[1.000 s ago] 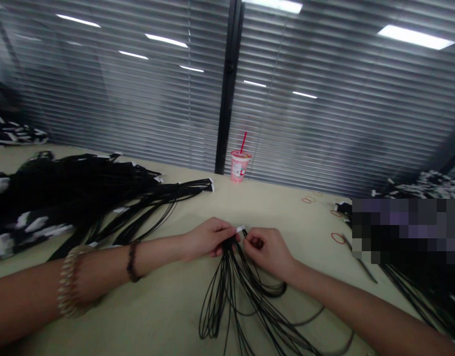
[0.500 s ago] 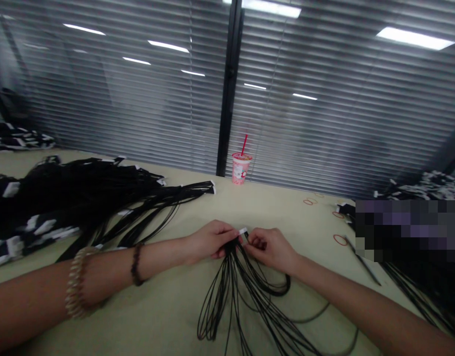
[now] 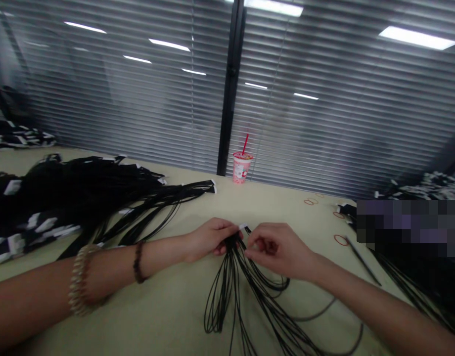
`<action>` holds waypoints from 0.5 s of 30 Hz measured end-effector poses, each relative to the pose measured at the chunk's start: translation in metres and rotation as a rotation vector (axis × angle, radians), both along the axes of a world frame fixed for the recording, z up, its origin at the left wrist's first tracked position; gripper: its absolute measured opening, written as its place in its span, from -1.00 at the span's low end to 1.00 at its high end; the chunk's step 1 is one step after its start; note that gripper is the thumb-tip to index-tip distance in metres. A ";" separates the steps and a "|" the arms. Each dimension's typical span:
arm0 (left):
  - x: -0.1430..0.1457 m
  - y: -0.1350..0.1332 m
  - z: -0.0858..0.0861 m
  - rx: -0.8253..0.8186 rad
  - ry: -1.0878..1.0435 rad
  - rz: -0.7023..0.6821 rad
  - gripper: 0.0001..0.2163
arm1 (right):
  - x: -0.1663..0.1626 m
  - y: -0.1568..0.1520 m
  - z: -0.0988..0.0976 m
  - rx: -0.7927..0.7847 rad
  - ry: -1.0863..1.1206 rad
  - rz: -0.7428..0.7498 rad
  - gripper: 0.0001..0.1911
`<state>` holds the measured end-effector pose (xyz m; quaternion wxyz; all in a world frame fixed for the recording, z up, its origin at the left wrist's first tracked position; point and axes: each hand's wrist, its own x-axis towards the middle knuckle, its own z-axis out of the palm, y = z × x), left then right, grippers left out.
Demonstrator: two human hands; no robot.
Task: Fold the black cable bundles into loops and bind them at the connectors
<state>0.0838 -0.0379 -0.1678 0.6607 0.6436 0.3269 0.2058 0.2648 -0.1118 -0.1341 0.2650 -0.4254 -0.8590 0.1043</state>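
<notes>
My left hand (image 3: 214,238) is closed round the top of a bundle of thin black wires (image 3: 229,267), just below a white connector (image 3: 243,227) at its end. The wires fan out and loop down over the table, some running out of view at the bottom. To the right of the connector, my right hand (image 3: 275,247) has its thumb and fingertips brought together in a pinch beside the wires. Whatever sits between those fingertips is too small and blurred to make out.
A large heap of black wire bundles with white connectors (image 3: 86,190) covers the table's left side. More dark bundles lie at the right, partly behind a pixelated patch. A pink cup with a red straw (image 3: 242,168) stands by the blinds. Rubber bands (image 3: 341,240) lie near a dark thin stick (image 3: 364,262).
My right hand has moved a little to the right, away from the connector. The left hand keeps its hold, and the hanging wire loops have shifted slightly right.
</notes>
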 end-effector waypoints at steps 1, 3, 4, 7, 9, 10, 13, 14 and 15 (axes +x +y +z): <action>0.000 0.000 0.000 0.007 -0.003 0.001 -0.66 | -0.008 -0.006 -0.002 0.042 -0.024 0.003 -0.90; 0.000 -0.001 0.001 0.017 -0.002 -0.005 -0.67 | -0.018 -0.013 -0.008 0.102 -0.068 -0.026 -0.93; 0.000 -0.001 0.001 0.018 0.003 -0.009 -0.67 | -0.020 -0.014 -0.011 0.112 -0.079 -0.043 -0.94; 0.000 -0.001 0.001 0.015 0.005 -0.021 -0.68 | -0.016 -0.007 -0.020 0.085 -0.056 -0.068 -0.91; 0.000 0.000 0.000 0.004 -0.002 -0.032 -0.68 | -0.012 -0.001 -0.025 0.077 -0.038 -0.060 -0.85; 0.000 0.001 -0.001 -0.004 -0.006 -0.037 -0.68 | -0.010 0.001 -0.027 0.086 -0.040 -0.058 -0.84; -0.001 0.003 -0.002 -0.046 -0.029 -0.048 -0.67 | -0.010 0.002 -0.031 0.117 -0.084 -0.039 -0.89; -0.002 0.004 -0.002 -0.065 -0.041 -0.049 -0.66 | -0.011 0.001 -0.033 0.116 -0.099 -0.032 -0.91; -0.002 0.004 -0.002 -0.090 -0.051 -0.052 -0.64 | -0.013 -0.001 -0.034 0.112 -0.101 -0.028 -0.90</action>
